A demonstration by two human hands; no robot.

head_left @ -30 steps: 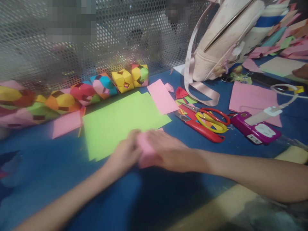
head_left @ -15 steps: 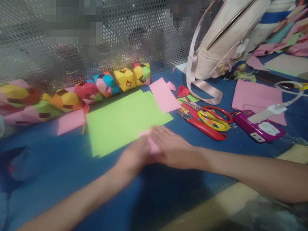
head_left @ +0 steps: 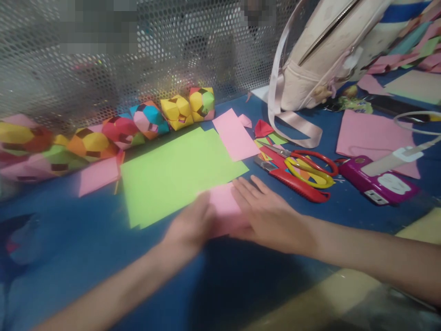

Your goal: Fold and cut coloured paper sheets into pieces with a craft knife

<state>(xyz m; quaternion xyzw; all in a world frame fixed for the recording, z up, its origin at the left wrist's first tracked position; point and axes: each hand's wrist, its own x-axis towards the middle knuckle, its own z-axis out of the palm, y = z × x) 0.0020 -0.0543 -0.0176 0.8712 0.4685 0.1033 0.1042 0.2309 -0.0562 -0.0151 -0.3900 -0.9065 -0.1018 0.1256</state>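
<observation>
A small piece of pink paper [head_left: 226, 207] lies between my hands at the near edge of the green paper sheets [head_left: 172, 172]. My left hand [head_left: 193, 220] is curled and closed on the paper's left side; motion smears its fingertips. Flat on the right side of the paper rests my right hand [head_left: 263, 211], its fingers stretched out and slightly apart. Beyond it, another pink sheet [head_left: 236, 135] overlaps the green ones. Red-and-yellow-handled scissors [head_left: 310, 168] and a red utility knife [head_left: 296, 184] lie to the right over coloured scraps.
Several folded paper balls [head_left: 149, 119] line up along a perforated metal panel [head_left: 165, 50]. A pale backpack [head_left: 310, 64] stands at the back right, its strap on the blue tabletop [head_left: 103, 257]. Further right are a purple power adapter [head_left: 379, 181] with a plug and a pink sheet [head_left: 372, 133].
My right hand has slid rightward across the pink paper with fingers spreading, baring more of the paper. My left hand stays at its left side. The view has shifted slightly.
</observation>
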